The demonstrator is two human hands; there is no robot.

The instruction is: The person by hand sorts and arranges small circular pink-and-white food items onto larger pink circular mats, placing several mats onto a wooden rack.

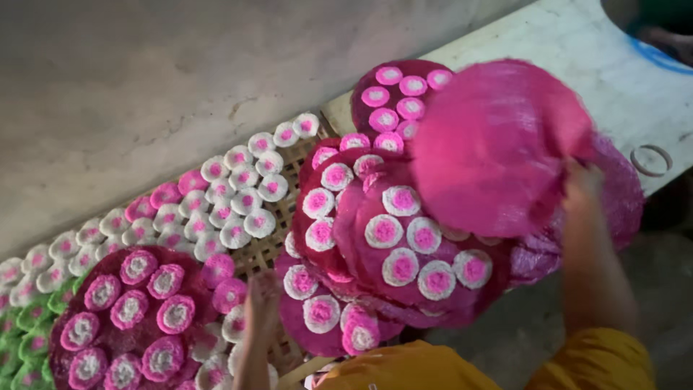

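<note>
My right hand [583, 189] grips the edge of a plain pink round disc [498, 144], lifted and blurred, above a stack of dark pink discs [404, 253] carrying small white-and-pink rosette cakes. My left hand [261, 300] hangs low beside that stack, fingers apart, holding nothing, close to loose rosettes [227, 292]. Another dark pink disc [126, 310] with several rosettes lies at the lower left. Yellow sleeves [404, 368] show at the bottom edge.
A woven bamboo tray [292, 162] holds rows of white-and-pink rosettes [238, 191]. Green rosettes [25, 325] sit at the far left. A grey wall [180, 72] runs behind. A white slab [577, 50] with a ring [651, 160] lies at the right.
</note>
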